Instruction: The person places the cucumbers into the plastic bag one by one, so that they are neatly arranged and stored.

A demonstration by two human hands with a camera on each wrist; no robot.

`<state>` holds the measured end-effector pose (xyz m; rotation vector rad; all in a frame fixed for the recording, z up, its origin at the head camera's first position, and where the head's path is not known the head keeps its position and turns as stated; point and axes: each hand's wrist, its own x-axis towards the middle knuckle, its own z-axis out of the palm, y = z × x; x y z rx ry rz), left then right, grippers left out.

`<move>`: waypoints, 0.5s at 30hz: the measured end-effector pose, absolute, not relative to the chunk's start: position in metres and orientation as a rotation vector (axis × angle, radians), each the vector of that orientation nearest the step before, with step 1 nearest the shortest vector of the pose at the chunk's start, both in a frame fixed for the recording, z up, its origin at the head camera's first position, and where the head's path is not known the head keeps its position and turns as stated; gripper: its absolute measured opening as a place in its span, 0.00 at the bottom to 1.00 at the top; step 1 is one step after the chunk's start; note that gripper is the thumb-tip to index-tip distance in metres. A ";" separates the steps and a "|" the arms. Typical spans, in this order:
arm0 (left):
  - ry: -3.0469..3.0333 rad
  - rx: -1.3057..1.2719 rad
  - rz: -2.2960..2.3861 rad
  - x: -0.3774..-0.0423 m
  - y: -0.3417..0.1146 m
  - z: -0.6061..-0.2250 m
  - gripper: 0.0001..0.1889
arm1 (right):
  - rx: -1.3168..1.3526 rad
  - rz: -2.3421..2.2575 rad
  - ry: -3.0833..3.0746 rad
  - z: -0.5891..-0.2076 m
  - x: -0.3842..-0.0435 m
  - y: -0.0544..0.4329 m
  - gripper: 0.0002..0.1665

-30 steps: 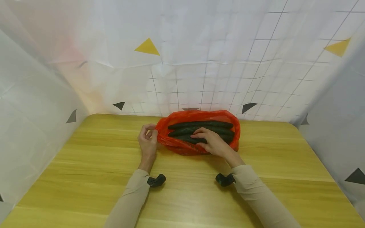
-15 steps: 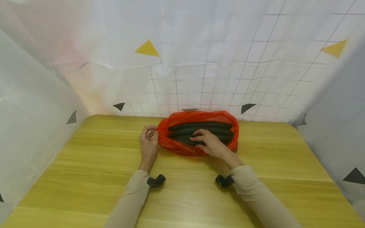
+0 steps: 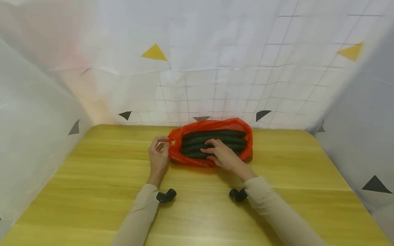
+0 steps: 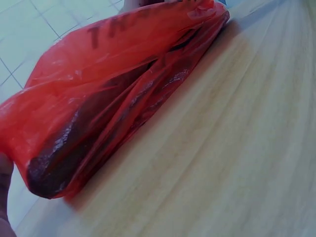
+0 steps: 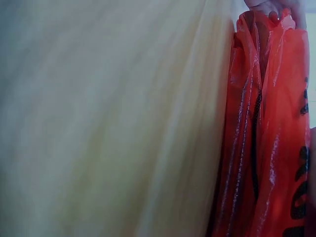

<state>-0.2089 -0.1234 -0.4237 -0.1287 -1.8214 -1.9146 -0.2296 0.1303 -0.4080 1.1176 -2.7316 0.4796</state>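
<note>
A red plastic bag (image 3: 197, 162) lies on its side-to-side length on the table, its mouth spread upward. Inside, several dark green cucumbers (image 3: 215, 134) lie lengthwise, side by side. My left hand (image 3: 158, 155) pinches the bag's left end between thumb and fingers; its thumb (image 4: 4, 190) shows at the left wrist view's edge. Over the bag's front rim reaches my right hand (image 3: 224, 155), with loosely bent fingers spread above or on the nearest cucumbers. Its thumb and fingers stand apart. Whether the right fingertips touch a cucumber is hard to tell. Dark lettering marks the bag (image 4: 118, 29).
The bag sits near the back of a yellowish wooden table (image 3: 197, 212). White sheeting (image 3: 117, 92) with grid lines and triangles hangs behind and at both sides. Dark wrist devices (image 3: 166, 195) sit at the cuffs of both beige sleeves (image 3: 138, 213).
The bag's front rim has dropped and its mouth has widened, so more of the front cucumbers shows. Both hands have stayed nearly in place; the whole view has shifted slightly.
</note>
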 end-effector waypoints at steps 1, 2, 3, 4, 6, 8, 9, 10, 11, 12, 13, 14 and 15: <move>-1.822 -0.125 -1.912 -0.209 -0.124 -0.423 0.08 | 1.118 0.486 -2.726 -0.408 -0.230 0.130 0.23; -1.824 -0.123 -1.910 -0.209 -0.125 -0.423 0.08 | 1.119 0.492 -2.720 -0.409 -0.230 0.130 0.23; -1.828 -0.121 -1.907 -0.209 -0.125 -0.423 0.08 | 1.121 0.505 -2.716 -0.409 -0.230 0.130 0.22; -1.829 -0.118 -1.910 -0.209 -0.125 -0.423 0.08 | 1.120 0.518 -2.715 -0.410 -0.230 0.130 0.23; -1.831 -0.107 -1.910 -0.208 -0.125 -0.422 0.08 | 1.118 0.530 -2.712 -0.411 -0.229 0.130 0.23; -1.825 -0.096 -1.908 -0.208 -0.125 -0.423 0.08 | 1.111 0.540 -2.717 -0.413 -0.229 0.131 0.23; -1.819 -0.091 -1.905 -0.208 -0.125 -0.423 0.07 | 1.106 0.544 -2.721 -0.414 -0.229 0.131 0.23; -1.810 -0.086 -1.903 -0.208 -0.124 -0.423 0.07 | 1.101 0.545 -2.723 -0.415 -0.229 0.131 0.23; -1.799 -0.084 -1.904 -0.209 -0.124 -0.424 0.07 | 1.096 0.549 -2.729 -0.415 -0.229 0.132 0.23; -1.786 -0.080 -1.912 -0.211 -0.124 -0.427 0.07 | 1.091 0.560 -2.734 -0.415 -0.228 0.132 0.23; -1.770 -0.076 -1.921 -0.213 -0.125 -0.429 0.07 | 1.079 0.570 -2.746 -0.415 -0.228 0.133 0.23; -1.756 -0.067 -1.929 -0.215 -0.125 -0.432 0.07 | 1.068 0.585 -2.757 -0.415 -0.227 0.133 0.22; -1.739 -0.061 -1.939 -0.217 -0.125 -0.435 0.06 | 1.054 0.597 -2.771 -0.414 -0.226 0.134 0.21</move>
